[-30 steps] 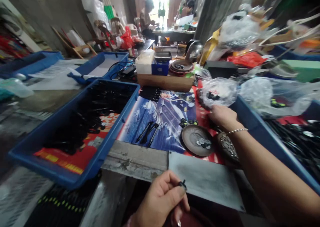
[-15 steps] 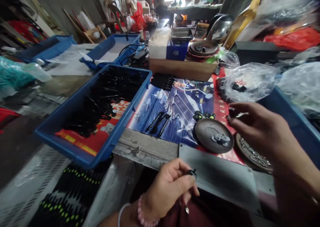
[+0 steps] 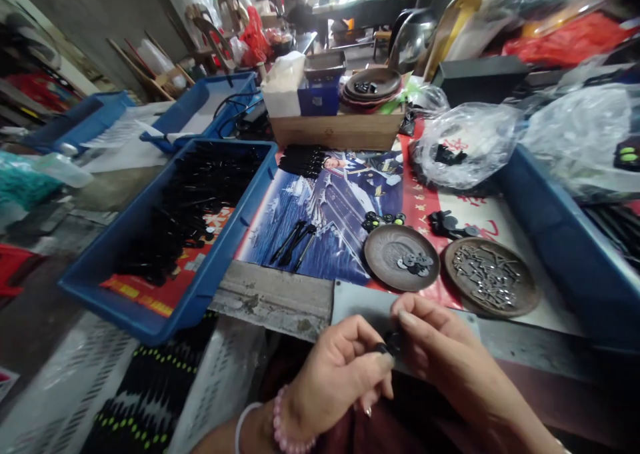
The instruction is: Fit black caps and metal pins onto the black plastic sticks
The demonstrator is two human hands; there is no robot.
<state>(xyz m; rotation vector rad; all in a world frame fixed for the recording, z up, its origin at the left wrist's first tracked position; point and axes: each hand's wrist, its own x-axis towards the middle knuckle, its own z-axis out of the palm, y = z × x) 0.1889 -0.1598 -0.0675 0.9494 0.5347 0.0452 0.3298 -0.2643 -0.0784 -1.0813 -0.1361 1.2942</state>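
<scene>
Close to the bench's front edge, my left hand (image 3: 340, 371) pinches a small black part (image 3: 381, 348) between thumb and forefinger. A small shiny metal tip (image 3: 369, 411) shows below its lower fingers. My right hand (image 3: 445, 354) is closed right beside it, fingertips at a dark piece (image 3: 395, 341) whose kind I cannot make out. Both hands are over a grey metal plate (image 3: 350, 301) on the bench edge. Just beyond are a brown dish (image 3: 383, 264) with small grey discs (image 3: 416, 263) and another dish (image 3: 455, 284) heaped with metal pins (image 3: 493, 277).
A blue tray (image 3: 225, 267) full of black rods (image 3: 200, 181) stands at left. Several black parts (image 3: 295, 244) lie on the poster (image 3: 330, 207), with black-and-yellow wheels (image 3: 383, 221) near the dish. A plastic bag (image 3: 470, 134) and another blue tray (image 3: 550, 214) are at right.
My right hand has moved left and down from near the plastic bag to meet my left hand, uncovering the dish of pins and black pieces behind it. The view has shifted slightly right.
</scene>
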